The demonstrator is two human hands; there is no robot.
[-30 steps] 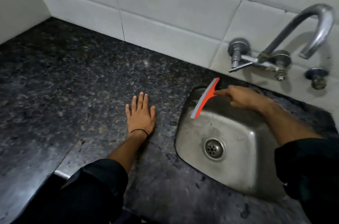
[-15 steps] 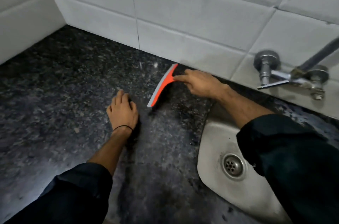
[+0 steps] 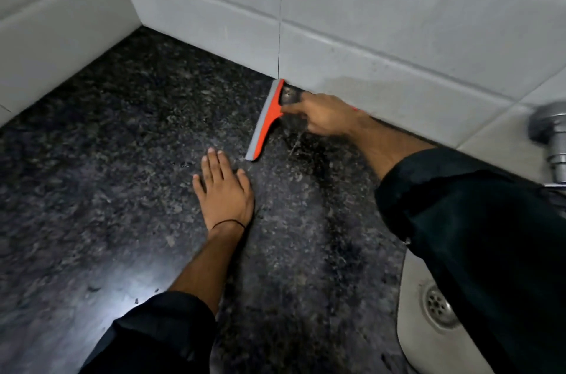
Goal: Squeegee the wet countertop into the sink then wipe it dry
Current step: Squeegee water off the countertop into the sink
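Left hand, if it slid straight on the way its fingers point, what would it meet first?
Likely the tiled wall; the left hand points just left of the squeegee, whose near end its thumb side could graze.

The left hand [image 3: 225, 189] is laid flat, fingers straight. The right hand [image 3: 327, 116] is held forward, blurred, apparently curled round the squeegee [image 3: 266, 120] handle.

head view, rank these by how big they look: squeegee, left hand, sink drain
1. left hand, broadest
2. squeegee, about as long but thinner; it lies farther from the camera, so this call is unsure
3. sink drain, clearly smallest, partly covered by the right sleeve
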